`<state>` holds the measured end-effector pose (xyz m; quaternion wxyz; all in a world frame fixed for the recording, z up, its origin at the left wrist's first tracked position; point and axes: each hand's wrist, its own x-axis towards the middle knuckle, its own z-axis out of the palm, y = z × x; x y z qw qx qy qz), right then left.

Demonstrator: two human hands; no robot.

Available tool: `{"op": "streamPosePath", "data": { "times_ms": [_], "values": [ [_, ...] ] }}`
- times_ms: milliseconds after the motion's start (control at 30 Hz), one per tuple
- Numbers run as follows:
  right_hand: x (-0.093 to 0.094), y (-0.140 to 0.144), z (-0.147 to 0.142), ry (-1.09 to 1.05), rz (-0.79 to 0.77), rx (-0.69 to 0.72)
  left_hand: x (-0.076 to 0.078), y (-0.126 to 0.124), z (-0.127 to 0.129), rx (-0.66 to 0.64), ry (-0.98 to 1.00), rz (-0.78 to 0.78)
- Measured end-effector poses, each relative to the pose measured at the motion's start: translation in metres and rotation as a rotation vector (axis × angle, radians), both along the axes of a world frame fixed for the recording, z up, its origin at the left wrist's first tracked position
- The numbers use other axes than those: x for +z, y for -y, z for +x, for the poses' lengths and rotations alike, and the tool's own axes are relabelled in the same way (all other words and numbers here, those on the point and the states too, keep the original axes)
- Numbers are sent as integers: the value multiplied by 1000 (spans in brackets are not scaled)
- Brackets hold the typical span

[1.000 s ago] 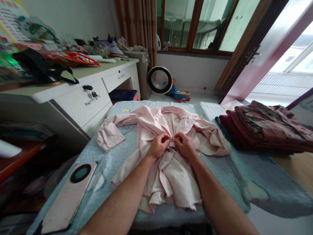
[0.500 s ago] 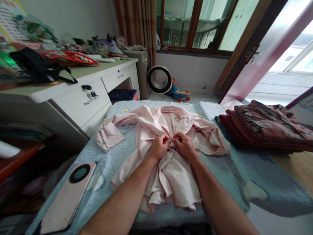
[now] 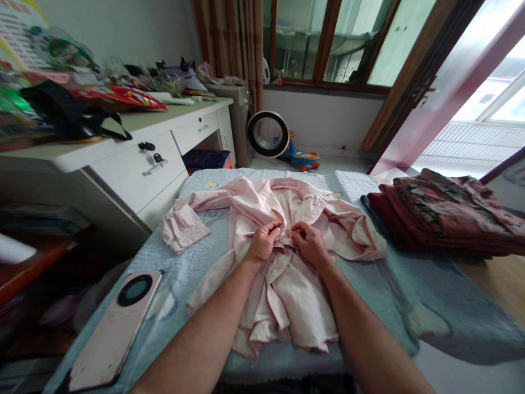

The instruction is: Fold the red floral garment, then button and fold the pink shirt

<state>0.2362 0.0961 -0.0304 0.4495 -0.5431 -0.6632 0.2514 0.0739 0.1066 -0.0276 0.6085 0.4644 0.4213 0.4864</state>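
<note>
A pale pink button-front cotton shirt point(image 3: 287, 273) lies face up in the middle of the light blue quilted bed cover point(image 3: 197, 262), collar away from the person and hem toward them, so its long axis and front placket run straight out from the body. The left hand point(image 3: 262, 244) and the right hand point(image 3: 310, 242) meet knuckle to knuckle at mid-chest, each pinched shut on one edge of the placket. Both are equally near the seam, one on each side of it.
</note>
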Motion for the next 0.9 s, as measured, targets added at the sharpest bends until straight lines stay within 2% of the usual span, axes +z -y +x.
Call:
{"op": "streamPosePath", "data": {
  "times_ms": [333, 500, 700, 800, 900],
  "values": [
    [-4, -2, 1, -6, 5, -5, -5, -2, -2, 43, -178, 176],
    [-2, -1, 1, -7, 0, 1, -1, 1, -2, 27, -380, 301],
    [0, 0, 1, 6, -1, -1, 3, 4, -2, 17, -506, 352],
    [1, 0, 1, -1, -3, 3, 4, 4, -3, 8, -517, 347],
    [0, 0, 0, -7, 0, 4, 5, 4, -4, -24, -394, 287]
  ]
}}
